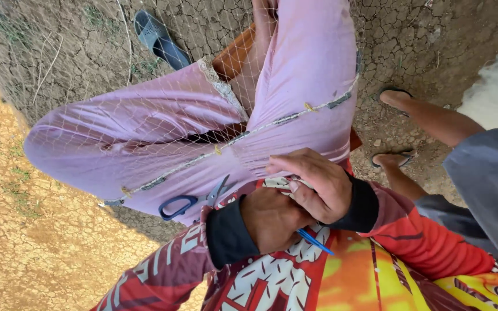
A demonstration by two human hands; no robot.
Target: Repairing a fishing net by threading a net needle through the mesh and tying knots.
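1. Hands sit closest to the camera, pressed together over the lap. The left hand (272, 219) is curled shut around a thin blue tool (315, 242), whose tip sticks out below the fist; what kind of tool it is I cannot tell.
2. The right hand (318, 184) lies over the left, its fingers (286, 164) bent together and pinching the net (162, 132) where it meets the pink cloth.
3. Scissors (191, 201) with blue handles rest on the pink trousers (145, 132) just left of the hands, blades together, held by no one.
4. The net is spread across both knees, and its edge cord (231, 144) runs diagonally from the lower left up to the right, with small dark weights along it.
5. Judging from this, the work on the net looks mid-way: the stretch of cord beyond the hands lies neat and taut, while the part under the fingers is being handled now. How much remains is not visible.
6. Farther off, another person's feet in sandals (396, 98) stand on cracked dry ground (433, 34), and a loose dark sandal (159, 37) lies at the top.
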